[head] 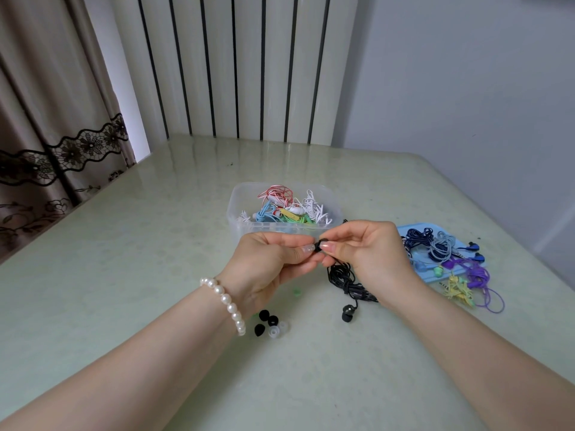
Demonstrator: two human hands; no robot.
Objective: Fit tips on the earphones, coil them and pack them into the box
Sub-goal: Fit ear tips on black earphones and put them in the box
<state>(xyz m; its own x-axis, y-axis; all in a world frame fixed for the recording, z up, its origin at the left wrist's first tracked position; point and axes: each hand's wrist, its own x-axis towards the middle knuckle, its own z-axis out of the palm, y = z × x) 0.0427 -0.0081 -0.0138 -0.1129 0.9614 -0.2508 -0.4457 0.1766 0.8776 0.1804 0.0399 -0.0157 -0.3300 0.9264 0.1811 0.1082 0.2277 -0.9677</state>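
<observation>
My left hand (267, 262) and my right hand (370, 253) meet above the table, both pinching a small black earbud with its tip (318, 246) between thumb and forefinger. The black earphone cable (343, 276) hangs in a bundle from under my right hand down to the table, and its second black earbud (347, 313) lies loose below. Several loose tips (267, 323), black and clear, lie on the table under my left wrist. The clear plastic box (236, 213) stands just behind my hands, holding several coiled coloured earphones.
A blue tray (407, 229) at the right holds several tangled earphones in navy, grey, purple and yellow; some spill onto the table. A small green tip (297, 293) lies below my left hand. The pale green table (124, 275) ends at a radiator and a curtain.
</observation>
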